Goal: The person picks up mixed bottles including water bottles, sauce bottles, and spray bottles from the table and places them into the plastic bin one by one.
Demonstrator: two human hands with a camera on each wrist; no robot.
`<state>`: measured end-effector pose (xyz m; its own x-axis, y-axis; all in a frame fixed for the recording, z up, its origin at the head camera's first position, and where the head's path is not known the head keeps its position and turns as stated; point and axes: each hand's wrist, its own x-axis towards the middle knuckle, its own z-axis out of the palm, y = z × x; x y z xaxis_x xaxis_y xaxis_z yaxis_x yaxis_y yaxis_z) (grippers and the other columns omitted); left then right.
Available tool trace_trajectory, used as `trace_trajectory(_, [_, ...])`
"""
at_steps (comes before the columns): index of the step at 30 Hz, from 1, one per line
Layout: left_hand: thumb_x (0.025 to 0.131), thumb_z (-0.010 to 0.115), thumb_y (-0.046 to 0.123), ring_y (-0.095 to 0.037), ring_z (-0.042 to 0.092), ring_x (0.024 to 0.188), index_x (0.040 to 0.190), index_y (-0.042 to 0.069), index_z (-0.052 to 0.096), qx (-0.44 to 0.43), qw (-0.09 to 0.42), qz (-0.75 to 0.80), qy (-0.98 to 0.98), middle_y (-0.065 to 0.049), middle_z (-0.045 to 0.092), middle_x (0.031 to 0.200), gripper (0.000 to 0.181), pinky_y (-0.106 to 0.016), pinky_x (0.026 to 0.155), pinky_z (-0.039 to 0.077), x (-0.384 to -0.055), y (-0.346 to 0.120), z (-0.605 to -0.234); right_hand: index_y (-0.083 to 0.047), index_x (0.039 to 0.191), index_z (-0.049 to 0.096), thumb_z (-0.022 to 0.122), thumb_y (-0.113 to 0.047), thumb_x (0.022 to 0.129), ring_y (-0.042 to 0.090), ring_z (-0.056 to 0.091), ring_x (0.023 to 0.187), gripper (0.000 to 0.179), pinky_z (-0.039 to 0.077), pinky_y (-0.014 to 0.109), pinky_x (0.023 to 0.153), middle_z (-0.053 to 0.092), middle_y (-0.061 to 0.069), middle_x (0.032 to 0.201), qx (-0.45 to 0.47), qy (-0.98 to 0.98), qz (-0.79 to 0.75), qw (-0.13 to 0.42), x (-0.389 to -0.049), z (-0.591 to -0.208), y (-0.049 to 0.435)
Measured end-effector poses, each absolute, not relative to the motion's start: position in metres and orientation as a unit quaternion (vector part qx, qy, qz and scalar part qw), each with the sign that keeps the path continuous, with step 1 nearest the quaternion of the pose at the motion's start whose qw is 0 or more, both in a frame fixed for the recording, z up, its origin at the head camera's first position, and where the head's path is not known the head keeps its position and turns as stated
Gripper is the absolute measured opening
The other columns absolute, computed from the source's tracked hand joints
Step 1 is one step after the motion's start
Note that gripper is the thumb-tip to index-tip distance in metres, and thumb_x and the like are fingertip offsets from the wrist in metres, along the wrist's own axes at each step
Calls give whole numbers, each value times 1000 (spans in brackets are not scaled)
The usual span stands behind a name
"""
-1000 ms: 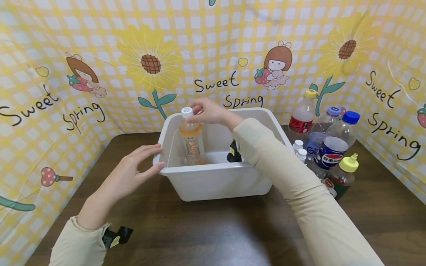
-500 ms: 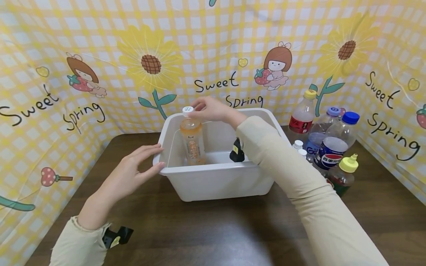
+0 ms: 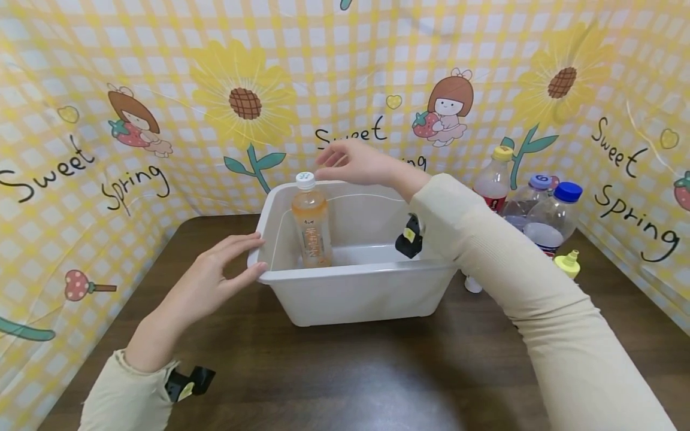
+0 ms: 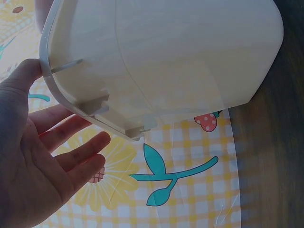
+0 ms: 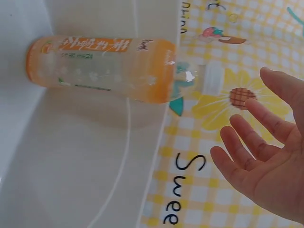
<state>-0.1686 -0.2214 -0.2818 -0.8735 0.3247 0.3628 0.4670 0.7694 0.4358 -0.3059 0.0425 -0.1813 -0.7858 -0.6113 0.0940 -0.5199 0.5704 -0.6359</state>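
A clear plastic drink bottle [image 3: 315, 230] with an orange and clear label and a white cap stands upright inside a pale plastic tub [image 3: 356, 296], near its left end. My left hand [image 3: 207, 275] touches the tub's left rim with thumb and fingertips, its fingers loosely extended. In the left wrist view the thumb rests at the rim [image 4: 46, 71]. My right hand [image 3: 363, 164] is above the tub's back rim, just right of the bottle cap. Its fingers are spread loosely and hold nothing; in the right wrist view a gap separates them from the cap [image 5: 213, 79].
Right of the tub stand several bottles, partly hidden by my right sleeve: one with a yellow cap [image 3: 502, 153], one with a blue cap [image 3: 568, 192], and one with a yellow nozzle [image 3: 568, 262]. A small white-capped bottle [image 3: 472, 284] is beside the tub. Patterned cloth [image 3: 345, 60] surrounds the table.
My right hand has let go of the bottle's neck and moved up and right, away from it. The bottle stays standing in the tub. My left hand has not moved.
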Motion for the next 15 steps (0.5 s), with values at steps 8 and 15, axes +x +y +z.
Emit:
trace_trajectory(8, [91, 61, 32, -33, 45, 128, 129, 8, 54, -210, 131, -266, -932, -11, 49, 138, 46, -55, 99, 39, -169, -221, -282, -6, 125, 54, 59, -24, 91, 25, 55, 115, 39, 47, 36, 97, 58, 11, 123, -348, 872, -341, 43, -292, -167, 64])
trace_trajectory(15, [91, 61, 31, -34, 45, 127, 129, 8, 54, -212, 135, -265, -931, -12, 50, 138, 46, -55, 99, 39, -168, -222, -282, -5, 118, 58, 61, -20, 90, 25, 59, 110, 32, 48, 37, 95, 61, 13, 116, -355, 869, -345, 9, -278, -165, 83])
